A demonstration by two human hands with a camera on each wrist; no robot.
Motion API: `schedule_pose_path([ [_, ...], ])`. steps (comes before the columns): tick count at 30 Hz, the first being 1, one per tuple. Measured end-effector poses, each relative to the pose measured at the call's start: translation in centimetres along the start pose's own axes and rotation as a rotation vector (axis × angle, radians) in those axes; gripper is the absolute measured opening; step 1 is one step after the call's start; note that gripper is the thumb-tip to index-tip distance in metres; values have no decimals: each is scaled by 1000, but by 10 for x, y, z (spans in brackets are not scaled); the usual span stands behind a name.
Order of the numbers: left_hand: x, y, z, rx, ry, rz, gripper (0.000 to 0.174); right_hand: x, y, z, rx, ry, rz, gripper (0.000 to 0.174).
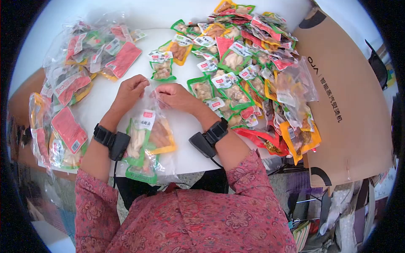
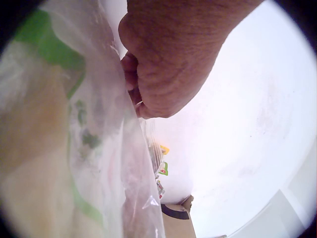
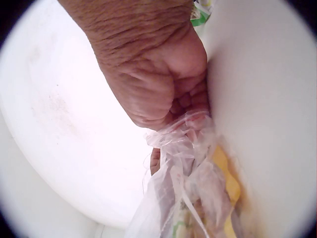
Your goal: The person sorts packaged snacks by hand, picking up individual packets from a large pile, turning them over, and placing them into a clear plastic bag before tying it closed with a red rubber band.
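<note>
A clear plastic bag [image 1: 168, 162] lies at the table's near edge, holding several food packets. Green-edged packet [image 1: 137, 141] and yellow-edged packet [image 1: 162, 135] show through it. My left hand [image 1: 130, 91] pinches the left side of the bag's gathered mouth. Close beside it, my right hand [image 1: 176, 98] grips the right side, fingers curled. In the right wrist view, bunched film [image 3: 185, 141] comes out from under the curled fingers. The left wrist view has the bag's side [image 2: 114, 148] filling the left, with the left fingertips at its edge.
Loose packets form a big pile [image 1: 240, 63] on the right of the white table [image 1: 160, 40]. Filled clear bags [image 1: 76, 80] lie along the left. One small green-edged packet [image 1: 163, 69] sits just beyond the hands. A cardboard box [image 1: 346, 109] stands against the right side.
</note>
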State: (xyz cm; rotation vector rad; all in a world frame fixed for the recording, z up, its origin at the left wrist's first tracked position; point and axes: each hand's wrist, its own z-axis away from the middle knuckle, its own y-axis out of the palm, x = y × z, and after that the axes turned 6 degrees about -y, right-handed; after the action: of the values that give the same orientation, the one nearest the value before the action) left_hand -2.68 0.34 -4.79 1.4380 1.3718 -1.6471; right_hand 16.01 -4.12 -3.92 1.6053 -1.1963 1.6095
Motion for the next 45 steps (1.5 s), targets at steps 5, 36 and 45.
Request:
schedule_pose_path([
  [5, 4, 0, -1, 8, 1, -2, 13, -12, -2, -3, -19, -9, 9, 14],
  [36, 5, -7, 1, -31, 60, -115, 13, 87, -97, 186, -329, 770, 1812, 36],
  [45, 9, -4, -2, -114, 324, -122, 14, 153, -108, 148, -447, 400, 1896, 26],
])
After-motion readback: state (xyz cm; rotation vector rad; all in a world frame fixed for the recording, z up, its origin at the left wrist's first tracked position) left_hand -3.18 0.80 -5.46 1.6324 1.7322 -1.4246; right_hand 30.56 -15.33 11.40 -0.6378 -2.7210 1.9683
